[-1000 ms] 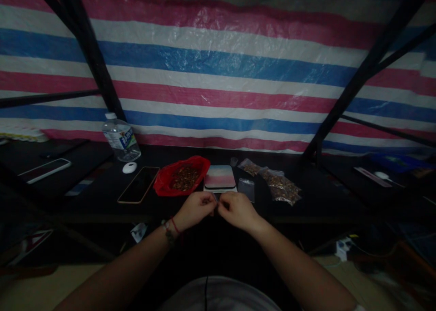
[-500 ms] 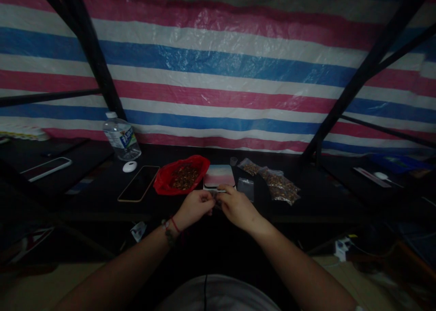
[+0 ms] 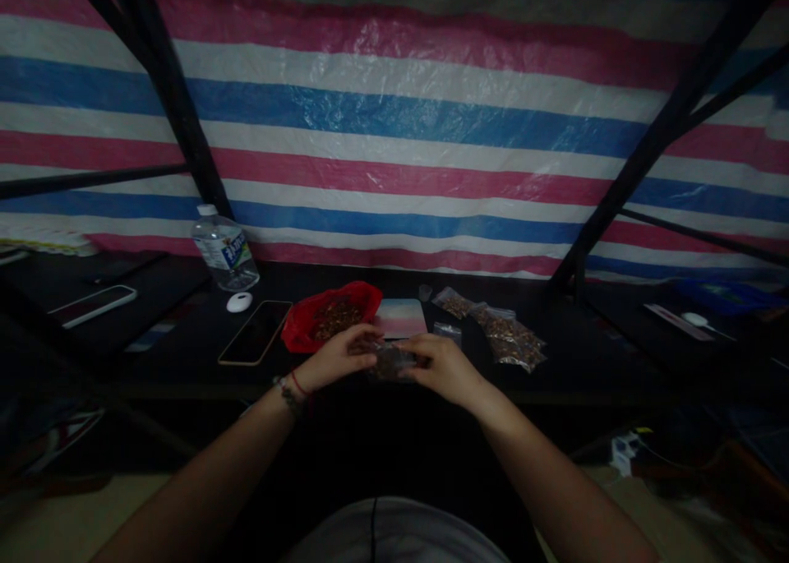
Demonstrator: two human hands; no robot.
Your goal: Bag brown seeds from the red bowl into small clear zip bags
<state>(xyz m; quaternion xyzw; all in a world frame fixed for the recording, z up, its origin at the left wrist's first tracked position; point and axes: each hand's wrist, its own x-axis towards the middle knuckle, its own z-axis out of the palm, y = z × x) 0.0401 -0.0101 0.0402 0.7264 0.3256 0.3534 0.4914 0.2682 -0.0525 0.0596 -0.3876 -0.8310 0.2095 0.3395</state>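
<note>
A small clear zip bag (image 3: 388,363) with brown bits in it is held up at the table's front edge, between my hands. My right hand (image 3: 442,367) grips its right side, thumb and fingers closed on the plastic. At the bag's left edge is my left hand (image 3: 338,357), fingers and thumb apart, the thumb tip against or just over the plastic. Behind them lies a flat pink-and-blue topped pad or scale (image 3: 400,316), partly covered by the fingers. Left of it, a red plastic bag (image 3: 299,320) stands open, filled with brown grain-like pieces (image 3: 333,320).
Several filled zip bags (image 3: 509,337) lie to the right, beside a flat clear bag (image 3: 448,331) and a small clear cup (image 3: 425,292). On the left are a phone (image 3: 256,333), a white mouse (image 3: 239,302) and a plastic bottle (image 3: 225,251). Dark metal posts (image 3: 185,127) flank the table.
The fingers of my left hand have spread and moved left from their pinch. The small zip bag now shows wider between the hands, with my right hand still on it.
</note>
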